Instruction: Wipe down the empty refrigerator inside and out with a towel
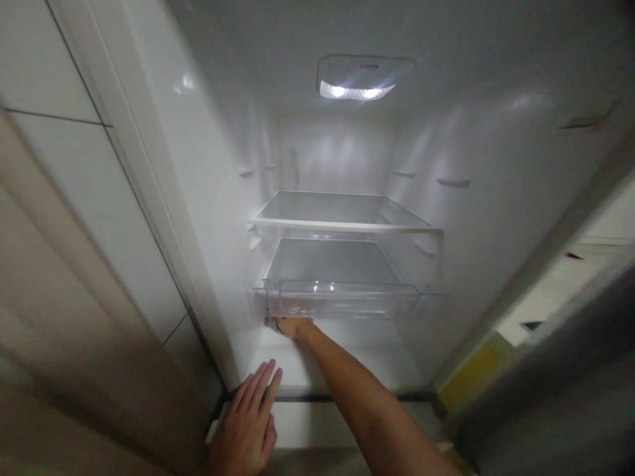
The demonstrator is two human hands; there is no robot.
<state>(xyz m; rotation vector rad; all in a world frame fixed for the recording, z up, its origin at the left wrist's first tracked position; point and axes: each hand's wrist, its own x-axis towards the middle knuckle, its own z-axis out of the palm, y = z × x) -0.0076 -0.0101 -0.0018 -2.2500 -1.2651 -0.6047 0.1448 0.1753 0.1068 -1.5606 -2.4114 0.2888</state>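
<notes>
My right hand reaches low into an open refrigerator, under the clear plastic drawer. Its fingers are closed on a crumpled greyish cloth by the inner left wall, just above the white floor of the compartment. The drawer front partly covers the hand and cloth. At the front left corner of the opening is my left hand, its fingers stretched out flat and holding nothing. Whether its palm touches the refrigerator's edge I cannot tell.
Above the drawer sits a glass shelf with a white front edge. Moulded ledges stick out from the side walls. A lit lamp is set in the ceiling. White tiled wall runs along the left.
</notes>
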